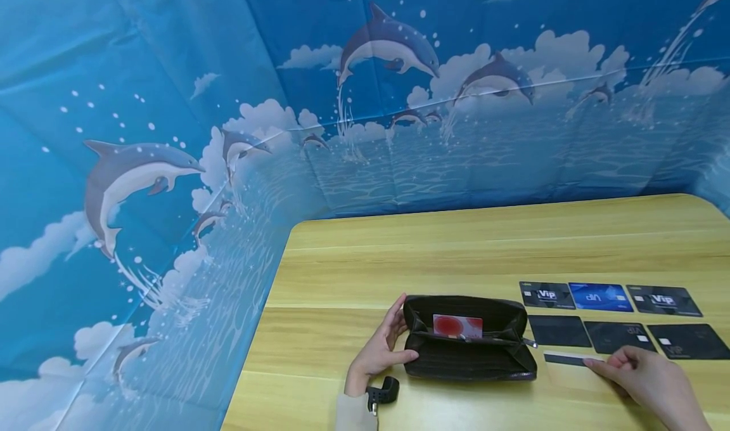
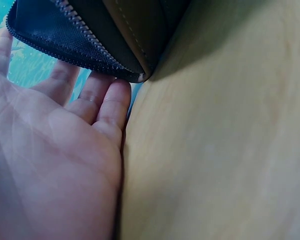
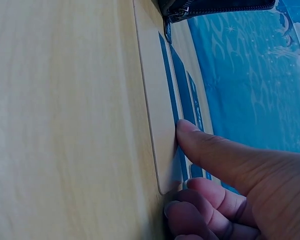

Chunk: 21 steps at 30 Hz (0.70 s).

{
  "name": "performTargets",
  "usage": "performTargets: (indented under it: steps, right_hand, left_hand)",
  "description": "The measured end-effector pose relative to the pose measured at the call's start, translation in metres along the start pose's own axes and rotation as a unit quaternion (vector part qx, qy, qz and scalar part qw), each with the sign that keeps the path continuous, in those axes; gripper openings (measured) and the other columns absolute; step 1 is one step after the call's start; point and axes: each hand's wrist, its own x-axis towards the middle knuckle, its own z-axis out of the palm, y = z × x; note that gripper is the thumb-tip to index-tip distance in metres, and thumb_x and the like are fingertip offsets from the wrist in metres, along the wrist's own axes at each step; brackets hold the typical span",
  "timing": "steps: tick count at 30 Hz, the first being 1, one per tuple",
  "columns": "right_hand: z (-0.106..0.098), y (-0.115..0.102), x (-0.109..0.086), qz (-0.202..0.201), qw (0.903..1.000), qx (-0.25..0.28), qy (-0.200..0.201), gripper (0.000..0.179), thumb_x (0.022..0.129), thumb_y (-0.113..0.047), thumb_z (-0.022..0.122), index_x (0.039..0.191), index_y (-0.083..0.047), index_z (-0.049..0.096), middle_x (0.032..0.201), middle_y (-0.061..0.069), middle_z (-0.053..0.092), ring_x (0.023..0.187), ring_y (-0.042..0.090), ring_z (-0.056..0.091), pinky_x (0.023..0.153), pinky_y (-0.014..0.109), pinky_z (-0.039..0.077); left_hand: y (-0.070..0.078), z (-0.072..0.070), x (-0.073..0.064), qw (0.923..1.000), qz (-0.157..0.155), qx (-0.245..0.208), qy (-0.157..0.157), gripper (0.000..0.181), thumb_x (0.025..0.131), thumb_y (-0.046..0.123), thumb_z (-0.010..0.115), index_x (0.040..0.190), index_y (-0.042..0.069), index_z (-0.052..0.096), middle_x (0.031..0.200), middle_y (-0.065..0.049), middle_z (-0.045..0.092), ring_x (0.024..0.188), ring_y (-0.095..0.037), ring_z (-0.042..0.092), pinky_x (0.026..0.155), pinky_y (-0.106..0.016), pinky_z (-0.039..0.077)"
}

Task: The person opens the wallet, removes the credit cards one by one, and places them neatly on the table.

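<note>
An unzipped black wallet (image 1: 467,369) lies spread on the table, its zip edge also large in the left wrist view. Inside it, a red and white card (image 1: 458,326) shows above the middle divider. My left hand (image 1: 381,347) holds the wallet's left end, thumb at the front part and fingers at the back corner; in the left wrist view the fingertips meet the zip edge. To the right of the wallet, my right hand (image 1: 647,375) pinches a pale card (image 3: 157,110) with a dark stripe by its right end. This card is tilted, seen nearly edge-on from the head.
Beyond the right hand lie two rows of cards: a blue card (image 1: 600,297) between two dark Vip cards in the back row, and plain black cards (image 1: 560,331) in front. A zip pull (image 1: 530,343) sticks out toward them. A dolphin-printed cloth (image 1: 399,165) hangs behind the wooden table (image 1: 456,247).
</note>
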Motion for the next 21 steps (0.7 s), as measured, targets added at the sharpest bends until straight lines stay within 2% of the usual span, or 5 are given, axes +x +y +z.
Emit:
performTargets:
  steps: [8, 13, 16, 18, 21]
  right_hand:
    - [-0.003, -0.006, -0.005, -0.013, 0.9999, -0.007, 0.003, 0.048, 0.084, -0.045, 0.069, 0.071, -0.001, 0.056, 0.061, 0.003, 0.045, 0.061, 0.022, 0.044, 0.059, 0.035, 0.03]
    - [-0.006, -0.02, -0.012, -0.067, 0.9952, -0.02, 0.068, 0.049, 0.086, -0.049, 0.065, 0.065, -0.007, 0.052, 0.057, 0.001, 0.041, 0.056, 0.02, 0.041, 0.055, 0.033, 0.027]
    - [-0.01, -0.04, -0.018, -0.127, 0.9842, -0.017, 0.122, 0.047, 0.086, -0.049, 0.065, 0.064, -0.01, 0.051, 0.055, 0.0, 0.04, 0.052, 0.019, 0.038, 0.053, 0.031, 0.025]
    - [-0.011, -0.057, -0.021, -0.182, 0.971, -0.005, 0.155, 0.042, 0.085, -0.044, 0.069, 0.064, -0.012, 0.052, 0.055, -0.002, 0.04, 0.05, 0.016, 0.037, 0.051, 0.029, 0.025]
    - [-0.011, -0.085, -0.025, -0.255, 0.9509, 0.025, 0.174, 0.034, 0.082, -0.035, 0.075, 0.066, -0.014, 0.054, 0.055, -0.006, 0.044, 0.048, 0.011, 0.039, 0.046, 0.025, 0.029]
  left_hand:
    - [-0.001, -0.001, 0.0, 1.0, 0.005, -0.001, 0.002, 0.093, 0.085, -0.005, 0.066, 0.152, 0.005, 0.002, 0.141, -0.027, 0.033, 0.131, -0.028, 0.033, 0.109, -0.047, 0.024]
    - [-0.001, 0.0, 0.0, 1.0, 0.004, -0.005, 0.0, 0.093, 0.085, -0.005, 0.066, 0.152, 0.005, 0.002, 0.142, -0.027, 0.032, 0.131, -0.027, 0.033, 0.109, -0.046, 0.024]
    - [0.0, 0.0, 0.001, 1.0, 0.004, -0.004, -0.002, 0.093, 0.085, -0.005, 0.066, 0.152, 0.005, 0.001, 0.141, -0.028, 0.032, 0.13, -0.027, 0.033, 0.109, -0.047, 0.024]
    - [0.0, 0.0, 0.001, 1.0, 0.002, -0.003, -0.003, 0.094, 0.085, -0.006, 0.065, 0.152, 0.004, 0.001, 0.141, -0.028, 0.032, 0.131, -0.028, 0.033, 0.109, -0.047, 0.024]
    - [0.001, 0.001, 0.0, 1.0, -0.005, 0.0, -0.002, 0.094, 0.085, -0.006, 0.065, 0.152, 0.004, 0.0, 0.143, -0.027, 0.031, 0.132, -0.029, 0.031, 0.109, -0.046, 0.024]
